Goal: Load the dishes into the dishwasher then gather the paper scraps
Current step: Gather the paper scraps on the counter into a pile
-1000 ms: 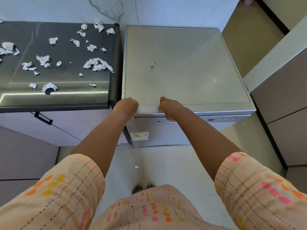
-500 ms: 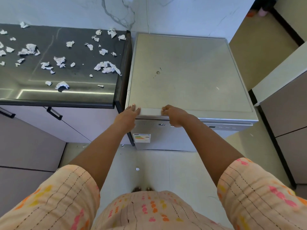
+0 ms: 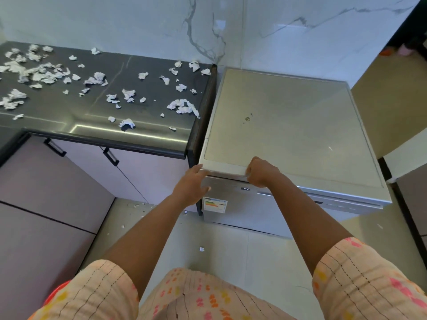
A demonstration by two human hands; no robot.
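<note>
- The dishwasher [image 3: 286, 135] fills the frame from center to 3 o'clock; its door front faces the person.
- The right hand [image 3: 261, 172] clenches the top front edge of the door.
- The left hand [image 3: 193, 184] is released, fingers straight, touching the door's left corner.
- Paper scraps [image 3: 182, 106] lie on the counter [image 3: 150, 135] at 10 o'clock, well apart from both hands.
</note>
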